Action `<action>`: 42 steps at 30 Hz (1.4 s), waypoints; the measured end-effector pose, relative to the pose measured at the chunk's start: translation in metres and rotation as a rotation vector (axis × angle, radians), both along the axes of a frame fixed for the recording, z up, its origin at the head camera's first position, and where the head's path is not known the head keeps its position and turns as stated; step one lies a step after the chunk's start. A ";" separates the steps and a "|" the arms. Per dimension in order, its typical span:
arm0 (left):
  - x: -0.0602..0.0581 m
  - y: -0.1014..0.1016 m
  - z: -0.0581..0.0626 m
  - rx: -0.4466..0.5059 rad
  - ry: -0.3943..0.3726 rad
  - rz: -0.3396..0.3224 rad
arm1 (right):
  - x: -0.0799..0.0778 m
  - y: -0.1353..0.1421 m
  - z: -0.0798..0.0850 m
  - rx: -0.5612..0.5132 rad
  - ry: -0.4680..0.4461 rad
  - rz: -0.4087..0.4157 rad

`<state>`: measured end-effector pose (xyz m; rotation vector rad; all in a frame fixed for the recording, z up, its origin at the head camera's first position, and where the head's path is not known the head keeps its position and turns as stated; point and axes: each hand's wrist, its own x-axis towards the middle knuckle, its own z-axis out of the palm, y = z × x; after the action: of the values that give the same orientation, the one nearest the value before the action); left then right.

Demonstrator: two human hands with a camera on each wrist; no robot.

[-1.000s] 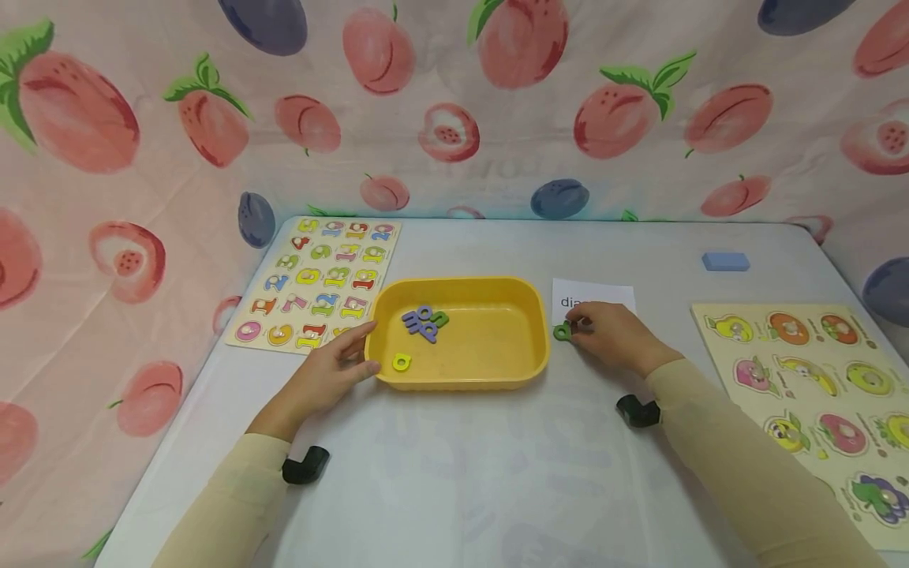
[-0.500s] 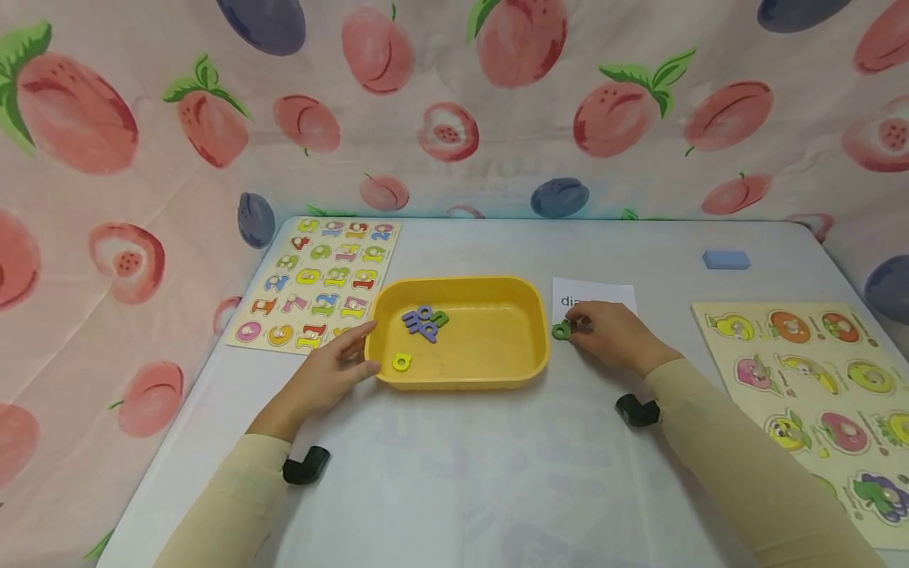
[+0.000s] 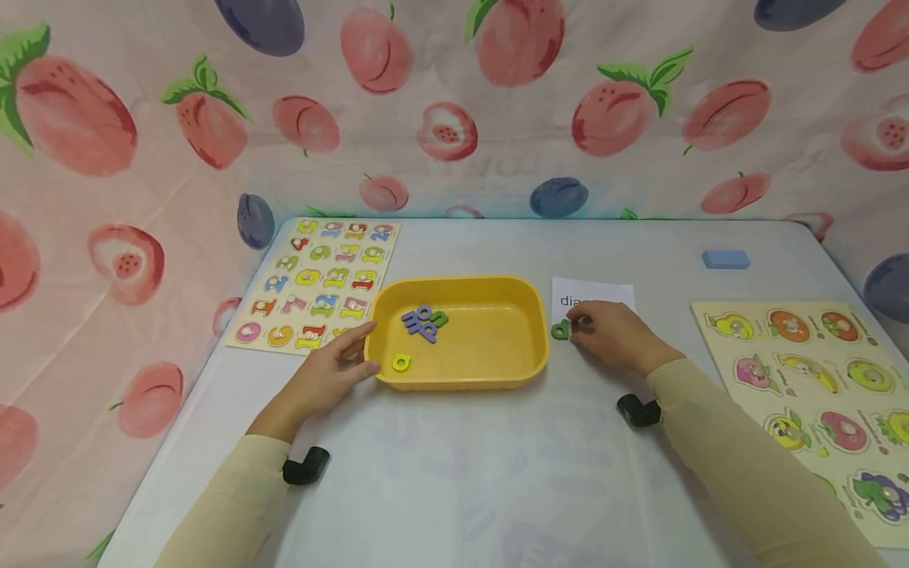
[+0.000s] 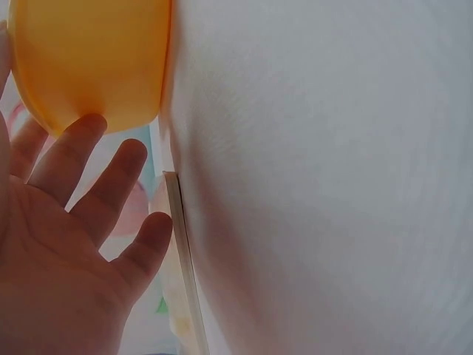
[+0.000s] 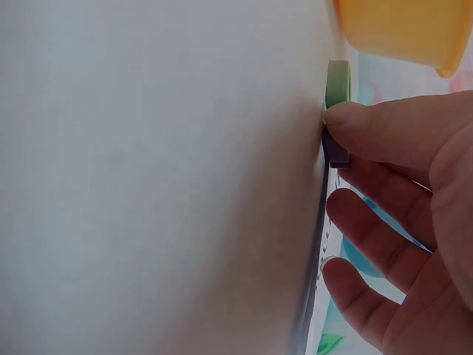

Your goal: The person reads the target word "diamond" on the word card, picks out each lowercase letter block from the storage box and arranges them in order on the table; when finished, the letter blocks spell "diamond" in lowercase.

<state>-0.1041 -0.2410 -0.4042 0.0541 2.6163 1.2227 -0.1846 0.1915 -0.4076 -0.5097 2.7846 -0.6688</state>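
My left hand [image 3: 323, 383] rests at the left end of a yellow plastic tray [image 3: 497, 380]. Its fingers are spread and fairly straight, with fingertips against the tray wall [image 4: 96, 59]. Inside the tray lie several purple letters [image 3: 424, 323], a green letter [image 3: 438, 319] and a yellow letter [image 3: 401, 362]. Right of the tray, my right hand [image 3: 614, 335] pinches a small green letter d [image 3: 560, 330] between thumb and finger. That letter stands edge-on in the right wrist view, its lower part dark. The letter is low at the table, beside a white card [image 3: 596, 290] whose printed word starts "dia"; my hand hides the remainder.
A number puzzle board [image 3: 316, 276] lies behind my left hand. On the right is a fruit puzzle board [image 3: 802, 379], partly under my right sleeve [image 3: 753, 465]. A blue block [image 3: 726, 259] sits at the back right. A fruit-print cloth [image 3: 454, 102] hangs behind the table.
The green letter has turned slightly in my right hand's fingers and shifted a little left, its d shape now clearer. My left hand and the tray stay where they were.
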 end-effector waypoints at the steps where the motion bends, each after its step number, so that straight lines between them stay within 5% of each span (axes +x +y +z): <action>1: 0.000 0.000 0.000 0.002 0.001 -0.002 | 0.000 0.000 0.000 -0.001 0.003 0.002; 28: 0.000 0.001 0.001 -0.002 -0.019 0.004 | 0.012 0.019 0.005 0.117 -0.014 -0.093; 42: 0.000 0.001 0.000 0.000 -0.010 0.000 | 0.010 0.026 0.001 0.120 0.009 -0.068</action>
<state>-0.1044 -0.2402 -0.4043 0.0475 2.6082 1.2203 -0.1747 0.2174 -0.4062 -0.3974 2.8399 -0.5100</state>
